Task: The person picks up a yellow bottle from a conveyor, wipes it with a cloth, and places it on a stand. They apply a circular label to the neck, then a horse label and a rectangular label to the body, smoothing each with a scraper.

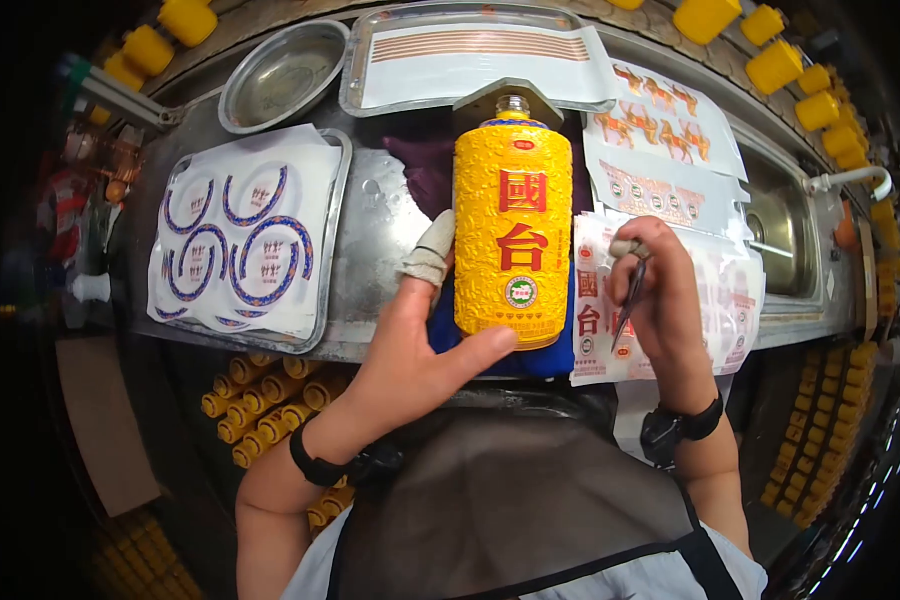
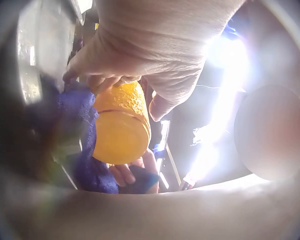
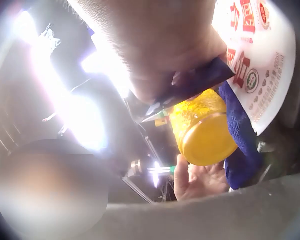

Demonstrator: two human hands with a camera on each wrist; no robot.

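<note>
A yellow embossed bottle point(image 1: 513, 240) with red characters and a round green-and-white emblem lies on its back, open neck pointing away. Under it is a blue cloth point(image 1: 560, 355), and its neck end rests at a grey angular block point(image 1: 542, 103). My left hand point(image 1: 417, 345) holds the bottle's lower left side, thumb across the front near the base. Cloth-like covers point(image 1: 428, 262) wrap its fingertips. Right of the bottle, my right hand point(image 1: 665, 300) grips slim dark tweezers point(image 1: 631, 300), tips pointing down over the decal sheets. The bottle's round base point(image 3: 210, 142) shows in the right wrist view.
Red-character decal sheets point(image 1: 715, 320) lie at right, below horse-like decals point(image 1: 660, 115). A left tray point(image 1: 342, 190) carries blue ring decals; a back tray point(image 1: 355, 70) holds a striped sheet beside a metal bowl point(image 1: 232, 105). A sink point(image 1: 785, 215) is far right. Yellow bottles point(image 1: 250, 400) stand below.
</note>
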